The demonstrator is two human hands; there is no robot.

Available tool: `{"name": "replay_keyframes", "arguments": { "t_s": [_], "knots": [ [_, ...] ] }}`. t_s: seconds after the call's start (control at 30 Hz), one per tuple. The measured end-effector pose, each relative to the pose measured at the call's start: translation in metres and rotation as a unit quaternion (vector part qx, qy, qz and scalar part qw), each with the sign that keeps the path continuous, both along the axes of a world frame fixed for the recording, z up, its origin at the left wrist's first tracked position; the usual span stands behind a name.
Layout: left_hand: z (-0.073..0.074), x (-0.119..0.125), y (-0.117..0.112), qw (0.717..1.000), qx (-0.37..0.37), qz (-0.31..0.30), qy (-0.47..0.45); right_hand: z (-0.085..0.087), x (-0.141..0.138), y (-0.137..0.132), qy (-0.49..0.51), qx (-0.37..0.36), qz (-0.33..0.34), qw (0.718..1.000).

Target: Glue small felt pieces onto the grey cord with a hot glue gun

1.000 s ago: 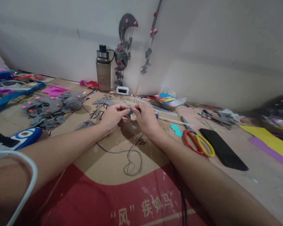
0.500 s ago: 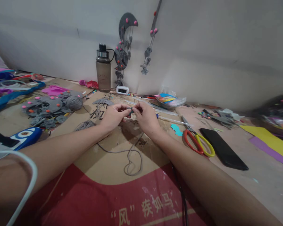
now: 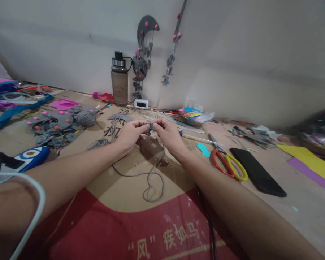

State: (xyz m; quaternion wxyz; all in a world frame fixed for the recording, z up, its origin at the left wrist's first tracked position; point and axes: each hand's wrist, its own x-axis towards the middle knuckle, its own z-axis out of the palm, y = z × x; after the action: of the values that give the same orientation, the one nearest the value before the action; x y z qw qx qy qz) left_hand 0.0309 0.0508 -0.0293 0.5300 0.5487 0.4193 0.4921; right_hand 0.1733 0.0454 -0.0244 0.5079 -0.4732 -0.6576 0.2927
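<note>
Over the cardboard (image 3: 119,198), my left hand (image 3: 131,134) and my right hand (image 3: 168,136) meet with fingertips pinched together. Between them is a small dark teal-grey piece (image 3: 150,127), mostly hidden by the fingers; its kind cannot be made out. Grey yarn (image 3: 154,174) runs below the hands in loose loops on the cardboard. A coil of the same grey yarn (image 3: 97,144) lies by my left wrist. Just behind my left hand is a grey crescent-shaped felt piece (image 3: 119,117) with strings.
Red-and-yellow-handled scissors (image 3: 222,161), a black phone (image 3: 256,169) and a turquoise scrap (image 3: 203,149) lie at the right. On the left are grey felt pieces with pins (image 3: 52,121) and a blue-and-white tool (image 3: 29,157). A bottle (image 3: 120,85) stands against the wall.
The fingers of both hands have shifted slightly around the small piece, which shows a little more teal. Everything else lies as before, apart from a slight shift of the camera.
</note>
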Motion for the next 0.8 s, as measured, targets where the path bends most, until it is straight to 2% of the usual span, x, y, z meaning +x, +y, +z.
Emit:
{"name": "replay_keyframes", "arguments": {
  "t_s": [0.17, 0.33, 0.8],
  "knots": [
    [-0.0024, -0.0003, 0.0017, 1.0, 0.018, 0.0, -0.009, -0.0002, -0.0016, -0.0001, 0.068, -0.055, 0.011, 0.996],
    [-0.0026, -0.0011, 0.0016, 0.999, 0.031, -0.002, -0.013, 0.0, -0.002, -0.0007, 0.117, -0.08, 0.026, 0.99],
    [0.0014, -0.0023, -0.0012, 0.995, 0.09, -0.001, 0.051, 0.0005, -0.001, -0.0004, 0.071, -0.066, 0.005, 0.995]
  ]
}}
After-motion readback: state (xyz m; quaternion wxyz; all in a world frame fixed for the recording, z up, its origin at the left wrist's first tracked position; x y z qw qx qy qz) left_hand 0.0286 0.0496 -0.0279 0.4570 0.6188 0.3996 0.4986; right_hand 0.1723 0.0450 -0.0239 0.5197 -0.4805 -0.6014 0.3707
